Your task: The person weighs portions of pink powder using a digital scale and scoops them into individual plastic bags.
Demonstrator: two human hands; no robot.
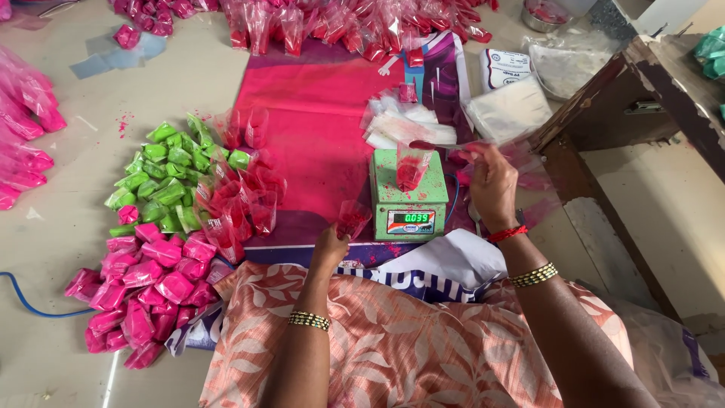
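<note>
**Red powder at the weighing scale**

Your left hand (330, 246) sits low in front of the small green scale (408, 198), its fingers pinched narrow around a small clear pouch (353, 219) with red powder in it. The pouch is tilted, just beside the scale's front left corner, and you hold it clear of the pan.

Your right hand (492, 187) is raised at the right side of the scale. Its fingers are closed on the handle of a spoon (442, 145) whose bowl reaches left over the scale. Right under the bowl, a second clear pouch (411, 166) stands upright on the scale's pan, its lower part filled with red powder. The scale's lit display (410, 218) faces you at the front.

The scale rests on a pink sheet (310, 128) spread over the floor (60, 242). Behind the scale lies a loose stack of empty clear pouches (400, 125), and further right a white packet (504, 66).

To your left, near the sheet's edge, a heap of filled, open pouches of red powder (238, 200) leans together. Just beside it is a pile of green packets (162, 177), and nearer you a pile of pink packets (143, 291). More red and pink packets (340, 26) line the far edge of the sheet, and others lie at the far left. A blue cable (26, 302) curves across the floor by the pink pile. At the right stands a worn wooden cabinet (627, 106).
</note>
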